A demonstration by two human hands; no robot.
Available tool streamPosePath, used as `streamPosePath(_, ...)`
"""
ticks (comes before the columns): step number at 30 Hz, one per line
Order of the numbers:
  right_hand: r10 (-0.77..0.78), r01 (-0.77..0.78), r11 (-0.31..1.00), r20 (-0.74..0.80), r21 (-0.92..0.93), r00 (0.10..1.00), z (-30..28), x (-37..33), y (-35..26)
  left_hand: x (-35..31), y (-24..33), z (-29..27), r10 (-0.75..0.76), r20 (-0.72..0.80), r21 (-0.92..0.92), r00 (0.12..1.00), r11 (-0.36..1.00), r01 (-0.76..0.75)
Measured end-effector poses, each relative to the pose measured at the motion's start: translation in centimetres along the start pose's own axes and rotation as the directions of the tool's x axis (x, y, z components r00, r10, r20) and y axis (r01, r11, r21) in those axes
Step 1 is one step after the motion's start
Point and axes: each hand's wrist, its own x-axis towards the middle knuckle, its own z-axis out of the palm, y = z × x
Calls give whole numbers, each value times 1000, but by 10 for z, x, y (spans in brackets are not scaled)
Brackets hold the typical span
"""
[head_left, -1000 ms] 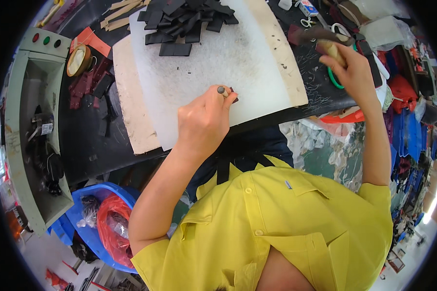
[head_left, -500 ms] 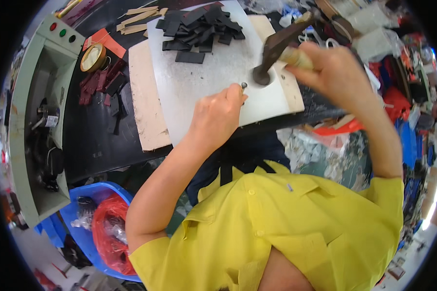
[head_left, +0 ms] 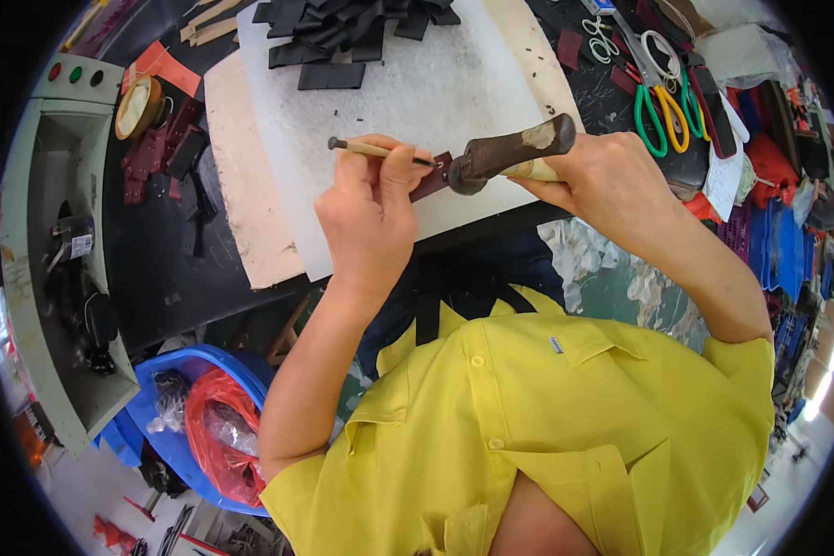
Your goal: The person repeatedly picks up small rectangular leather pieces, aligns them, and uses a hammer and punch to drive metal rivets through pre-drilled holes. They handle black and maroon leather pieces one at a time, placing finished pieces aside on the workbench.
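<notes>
Tipping from upright, the punch point(head_left: 376, 150) is lying nearly flat, the left hand point(head_left: 372, 206) pinching it over the maroon strip point(head_left: 430, 182) on the white board point(head_left: 408, 107). Striking well is probably calling for an upright punch, squarely hit. More strip is showing than earlier, and the right hand point(head_left: 612, 173) is gripping the hammer point(head_left: 502, 155) close beside it, contact unclear.

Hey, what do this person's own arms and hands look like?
The left hand and right hand are bare, without gloves. The forearms are uncovered too, with no watch or bracelet visible. Short yellow sleeves, plain and matching the shirt, end near the elbows.
</notes>
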Motion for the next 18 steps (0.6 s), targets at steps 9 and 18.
streamPosePath(9,21,-21,1000,5,16,1000,-2,-2,-2,4,-3,7,179,-31,212,983,963,-169)
streamPosePath(18,114,-99,991,-181,90,977,-37,18,10,6,10,11,468,132,547,874,700,-458)
